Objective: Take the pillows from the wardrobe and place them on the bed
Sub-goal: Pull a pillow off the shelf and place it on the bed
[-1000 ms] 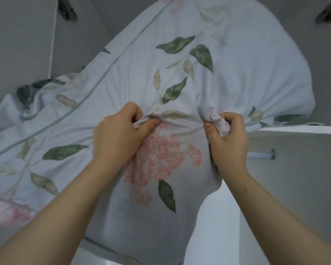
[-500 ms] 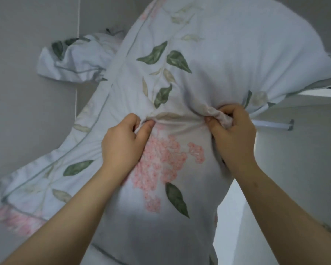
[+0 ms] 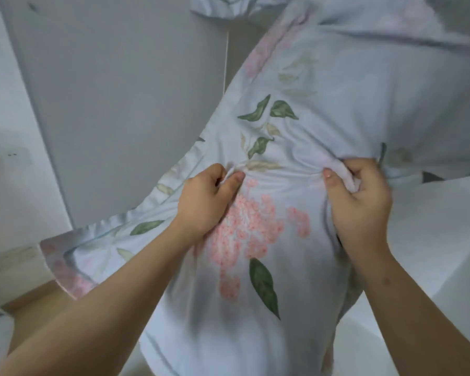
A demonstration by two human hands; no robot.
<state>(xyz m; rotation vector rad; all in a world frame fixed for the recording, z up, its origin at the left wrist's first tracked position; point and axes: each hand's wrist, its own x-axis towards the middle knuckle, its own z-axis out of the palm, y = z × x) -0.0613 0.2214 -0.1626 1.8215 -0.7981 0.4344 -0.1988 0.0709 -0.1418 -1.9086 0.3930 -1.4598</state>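
Note:
A large white pillow (image 3: 323, 109) printed with green leaves and pink flowers fills the middle and right of the head view, hanging down in front of me. My left hand (image 3: 204, 202) pinches a fold of its cover left of the pink flower print. My right hand (image 3: 361, 199) grips a bunched fold to the right of it. Part of a second pillow (image 3: 228, 6) in the same print shows at the top edge, above the held one. The bed is out of view.
A grey wardrobe panel (image 3: 120, 104) stands behind the pillow on the left. A white wardrobe door or panel (image 3: 432, 240) is close on the right. A strip of wooden floor (image 3: 33, 302) and a white wall (image 3: 6, 185) show at the lower left.
The pillow has come down and toward me, out of the wardrobe, with both hands keeping their grips. The view has swung left and down, bringing floor and wall into sight.

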